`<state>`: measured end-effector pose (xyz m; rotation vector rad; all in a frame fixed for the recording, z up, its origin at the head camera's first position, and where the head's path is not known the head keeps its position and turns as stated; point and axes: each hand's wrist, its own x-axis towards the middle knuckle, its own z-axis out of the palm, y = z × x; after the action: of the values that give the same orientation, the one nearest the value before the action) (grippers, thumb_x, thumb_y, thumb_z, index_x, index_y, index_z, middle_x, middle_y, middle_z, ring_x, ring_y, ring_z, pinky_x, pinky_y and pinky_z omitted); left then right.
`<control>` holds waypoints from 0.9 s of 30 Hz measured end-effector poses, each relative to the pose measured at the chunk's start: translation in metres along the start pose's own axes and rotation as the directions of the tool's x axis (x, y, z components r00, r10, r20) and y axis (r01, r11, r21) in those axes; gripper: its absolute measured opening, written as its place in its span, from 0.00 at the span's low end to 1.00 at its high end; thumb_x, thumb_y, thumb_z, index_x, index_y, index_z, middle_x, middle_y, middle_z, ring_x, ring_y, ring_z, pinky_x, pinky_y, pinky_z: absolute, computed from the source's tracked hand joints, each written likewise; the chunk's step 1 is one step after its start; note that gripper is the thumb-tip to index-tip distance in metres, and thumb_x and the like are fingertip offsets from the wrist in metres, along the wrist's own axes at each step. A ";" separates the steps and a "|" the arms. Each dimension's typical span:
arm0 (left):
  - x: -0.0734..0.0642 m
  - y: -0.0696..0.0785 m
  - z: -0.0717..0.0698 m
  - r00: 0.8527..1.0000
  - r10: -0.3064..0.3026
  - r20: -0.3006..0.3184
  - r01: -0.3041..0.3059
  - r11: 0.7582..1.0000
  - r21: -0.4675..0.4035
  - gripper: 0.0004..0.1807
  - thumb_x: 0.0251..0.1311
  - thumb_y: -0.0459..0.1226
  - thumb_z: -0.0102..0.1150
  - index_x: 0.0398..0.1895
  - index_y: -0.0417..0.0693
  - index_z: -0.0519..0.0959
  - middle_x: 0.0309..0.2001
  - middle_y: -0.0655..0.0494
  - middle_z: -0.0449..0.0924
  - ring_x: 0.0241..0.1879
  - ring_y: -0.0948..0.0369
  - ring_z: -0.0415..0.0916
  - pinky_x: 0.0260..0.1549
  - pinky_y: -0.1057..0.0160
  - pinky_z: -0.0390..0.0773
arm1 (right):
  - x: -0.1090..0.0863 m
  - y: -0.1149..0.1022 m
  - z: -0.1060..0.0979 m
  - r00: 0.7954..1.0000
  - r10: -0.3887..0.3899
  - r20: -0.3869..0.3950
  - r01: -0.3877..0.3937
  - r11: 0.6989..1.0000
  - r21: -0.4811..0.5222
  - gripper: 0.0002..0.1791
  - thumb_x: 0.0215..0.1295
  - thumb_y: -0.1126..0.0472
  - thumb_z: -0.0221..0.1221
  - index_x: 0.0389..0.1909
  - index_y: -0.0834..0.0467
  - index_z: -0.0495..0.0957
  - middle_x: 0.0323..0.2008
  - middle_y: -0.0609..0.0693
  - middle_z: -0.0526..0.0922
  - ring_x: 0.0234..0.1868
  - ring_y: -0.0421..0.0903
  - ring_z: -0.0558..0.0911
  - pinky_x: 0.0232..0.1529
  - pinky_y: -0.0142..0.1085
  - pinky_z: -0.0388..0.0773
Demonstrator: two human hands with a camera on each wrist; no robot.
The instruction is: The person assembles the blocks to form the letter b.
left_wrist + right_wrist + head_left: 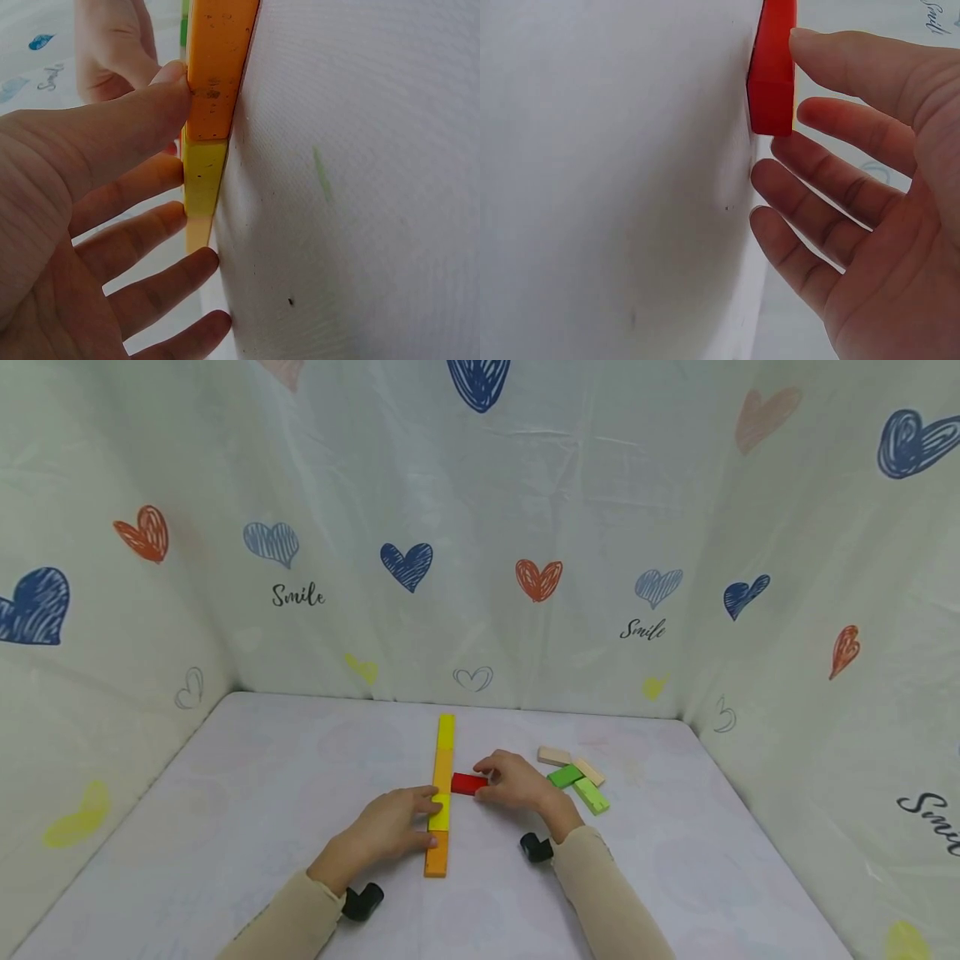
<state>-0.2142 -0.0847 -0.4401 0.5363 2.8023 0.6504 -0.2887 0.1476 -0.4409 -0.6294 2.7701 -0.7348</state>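
A straight row of several flat yellow and orange blocks point(437, 857) runs away from the person along the table. My left hand point(386, 827) lies beside it, fingers extended; its thumb touches the orange block point(217, 71), and fingertips rest at the side of the yellow block point(202, 176). A red block point(468, 784) lies crosswise at the row's right side, one end right at it. Over the red block's outer end is my right hand point(517, 781), its thumb tip at the block's edge point(772, 45) and the other fingers loosely spread just off its end.
To the right lie two green blocks point(591, 795) and two pale wood-coloured blocks point(554, 756) in a loose group. The white-covered table point(300, 752) is bounded at the back and sides by a curtain point(480, 635) printed with hearts. Both wrists carry a small black camera point(363, 902).
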 end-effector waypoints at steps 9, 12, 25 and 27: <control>-0.001 0.001 0.001 1.000 -0.023 0.003 0.023 1.000 -0.009 0.29 0.48 0.48 0.72 0.56 0.55 0.80 0.65 0.57 0.69 0.64 0.51 0.64 0.61 0.45 0.66 | -0.009 0.010 -0.008 1.000 0.013 -0.025 -0.014 0.999 -0.041 0.20 0.59 0.53 0.65 0.53 0.51 0.79 0.43 0.42 0.77 0.45 0.43 0.73 0.46 0.36 0.76; -0.002 -0.001 0.001 1.000 -0.015 -0.004 0.015 1.000 -0.014 0.29 0.48 0.48 0.72 0.56 0.54 0.80 0.65 0.57 0.69 0.64 0.51 0.64 0.61 0.45 0.66 | -0.013 0.012 -0.012 0.999 0.020 -0.033 -0.021 0.999 -0.030 0.20 0.59 0.53 0.65 0.53 0.52 0.79 0.44 0.44 0.78 0.46 0.44 0.74 0.47 0.38 0.76; -0.004 0.000 0.000 1.000 -0.002 0.003 0.002 1.000 -0.012 0.29 0.48 0.48 0.72 0.56 0.54 0.80 0.65 0.57 0.69 0.64 0.51 0.64 0.61 0.44 0.66 | -0.034 0.028 -0.018 0.996 -0.052 -0.067 0.047 0.996 -0.072 0.20 0.61 0.55 0.64 0.53 0.56 0.79 0.46 0.47 0.79 0.49 0.46 0.76 0.50 0.42 0.76; -0.004 0.000 0.000 1.000 0.000 0.001 0.000 1.000 -0.013 0.29 0.49 0.48 0.71 0.56 0.54 0.80 0.65 0.57 0.69 0.64 0.51 0.64 0.61 0.44 0.66 | -0.037 0.032 -0.019 0.996 -0.052 -0.075 0.046 0.996 -0.075 0.20 0.61 0.55 0.64 0.54 0.56 0.79 0.46 0.46 0.78 0.49 0.46 0.76 0.51 0.42 0.76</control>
<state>-0.2104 -0.0861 -0.4390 0.5337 2.7952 0.6671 -0.2727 0.1975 -0.4374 -0.7000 2.8733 -0.6839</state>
